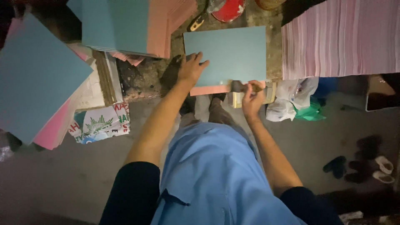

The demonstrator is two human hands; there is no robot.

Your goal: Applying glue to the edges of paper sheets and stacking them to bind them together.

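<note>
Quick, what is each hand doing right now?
Left hand: open, fingers spread flat on the blue sheet.
Right hand: closed on a brush at the sheet's near edge.

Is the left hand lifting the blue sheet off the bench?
No, the left hand lies flat on the blue sheet, pressing it down on the bench.

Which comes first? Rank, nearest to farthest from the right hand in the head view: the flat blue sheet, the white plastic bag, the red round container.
From the right hand:
1. Flat blue sheet, just above it, at its fingertips.
2. White plastic bag, off to its right, on the floor.
3. Red round container, far up at the top edge.
</note>
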